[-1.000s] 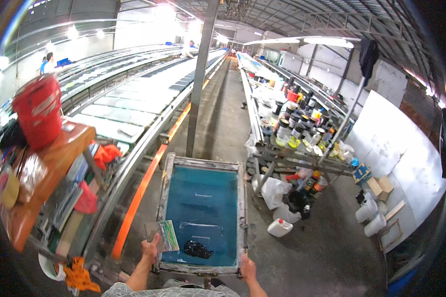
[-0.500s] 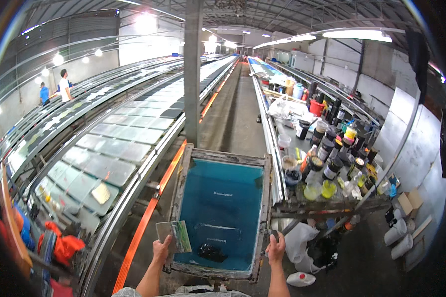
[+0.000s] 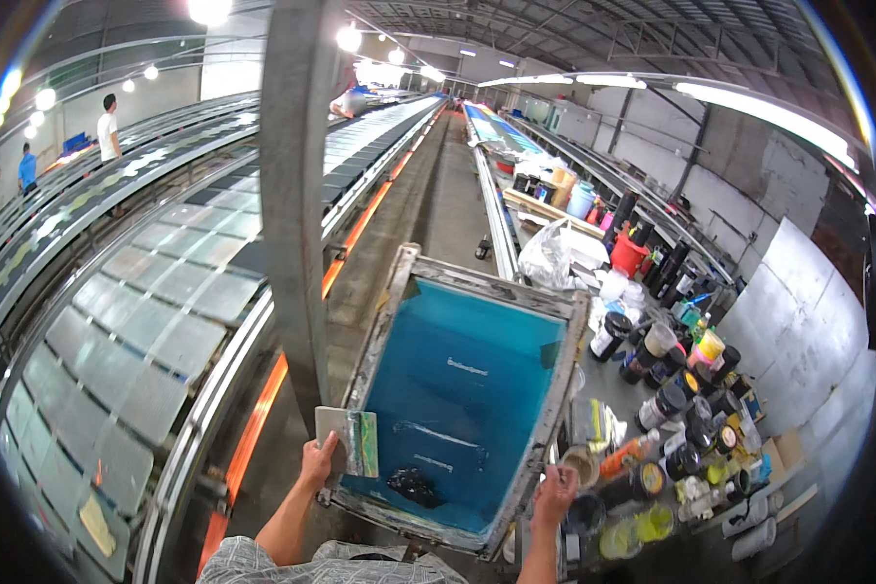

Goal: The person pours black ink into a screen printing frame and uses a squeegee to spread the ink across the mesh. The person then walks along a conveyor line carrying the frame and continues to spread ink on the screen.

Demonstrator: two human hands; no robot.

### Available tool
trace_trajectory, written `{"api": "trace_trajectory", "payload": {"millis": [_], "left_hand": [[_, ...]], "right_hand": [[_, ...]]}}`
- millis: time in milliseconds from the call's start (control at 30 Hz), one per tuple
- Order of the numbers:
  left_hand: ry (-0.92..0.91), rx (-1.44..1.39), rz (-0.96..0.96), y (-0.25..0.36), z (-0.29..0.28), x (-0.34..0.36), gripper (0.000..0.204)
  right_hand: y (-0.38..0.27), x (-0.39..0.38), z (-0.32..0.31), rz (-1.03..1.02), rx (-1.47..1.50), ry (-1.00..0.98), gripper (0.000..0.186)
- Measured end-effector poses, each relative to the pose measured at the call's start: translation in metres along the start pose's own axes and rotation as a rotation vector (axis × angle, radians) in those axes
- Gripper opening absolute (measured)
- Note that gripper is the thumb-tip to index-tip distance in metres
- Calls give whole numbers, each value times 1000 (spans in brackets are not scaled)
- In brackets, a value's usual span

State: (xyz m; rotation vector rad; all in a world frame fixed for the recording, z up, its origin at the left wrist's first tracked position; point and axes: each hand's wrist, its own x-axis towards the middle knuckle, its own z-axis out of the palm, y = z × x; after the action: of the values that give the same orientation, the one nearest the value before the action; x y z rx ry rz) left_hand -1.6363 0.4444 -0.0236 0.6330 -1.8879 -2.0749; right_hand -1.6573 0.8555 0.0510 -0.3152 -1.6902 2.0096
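Screen frame (image 3: 496, 288), left edge: left hand (image 3: 317, 462) grips scraper (image 3: 363, 445); right edge: right hand (image 3: 555, 492), fingers curled, grip unclear.

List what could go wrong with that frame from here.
The black blob, probably ink, could run across the blue screen if the frame tips. The scraper in the left hand, by the frame's left rim, might catch on it. Swung right, the frame may knock the crowded containers.

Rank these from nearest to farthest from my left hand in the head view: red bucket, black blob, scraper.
1. Scraper: held in your left hand.
2. Black blob: rightward, low on the blue screen.
3. Red bucket: well ahead, to the right.
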Motion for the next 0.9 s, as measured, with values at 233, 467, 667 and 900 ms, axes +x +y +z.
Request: {"api": "trace_trajectory", "payload": {"millis": [233,467,667,900], "left_hand": [[-179,-184,33,-6,99,241,43],[-28,-232,103,43,187,464,40],[108,-105,120,87,183,604,41],[270,-124,105,74,214,799,41]], "right_hand": [[34,137,109,-175,-13,140,18],[110,358,267,-253,38,71,13],[217,501,403,-62,12,-55,15],[304,653,582,111,-139,-158,17]]}}
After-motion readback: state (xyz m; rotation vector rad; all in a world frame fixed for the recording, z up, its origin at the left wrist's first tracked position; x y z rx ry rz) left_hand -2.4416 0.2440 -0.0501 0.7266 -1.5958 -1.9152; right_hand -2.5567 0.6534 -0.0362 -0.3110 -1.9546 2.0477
